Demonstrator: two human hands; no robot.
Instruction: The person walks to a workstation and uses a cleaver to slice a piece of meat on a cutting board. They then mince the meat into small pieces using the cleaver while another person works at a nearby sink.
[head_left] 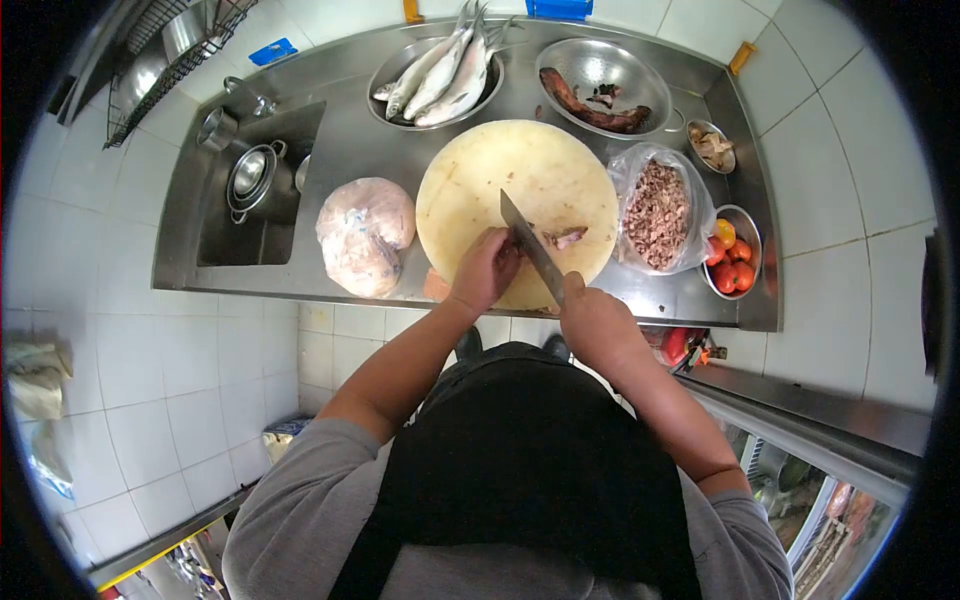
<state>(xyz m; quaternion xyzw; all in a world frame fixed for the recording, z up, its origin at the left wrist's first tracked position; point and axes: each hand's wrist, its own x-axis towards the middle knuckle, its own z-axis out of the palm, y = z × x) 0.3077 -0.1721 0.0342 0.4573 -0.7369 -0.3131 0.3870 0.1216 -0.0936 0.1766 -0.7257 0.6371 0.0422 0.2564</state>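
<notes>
Steel surface (350,150), round cutting board (480,180) in the middle. Right hand (595,320) is wrapped tight around the cleaver (530,245), blade running diagonally, tip pointing up-left across the board. Left hand (485,270) curls, fingers down, beside the meat scrap (565,237).

Bowl of fish (437,75) at the desk's far edge; colander (603,82) with dark meat beside it; bagged mince (657,212) and tomatoes (731,262) along the right edge; wrapped bundle (364,235) near the front; pots (252,176) in the sink at the left.
</notes>
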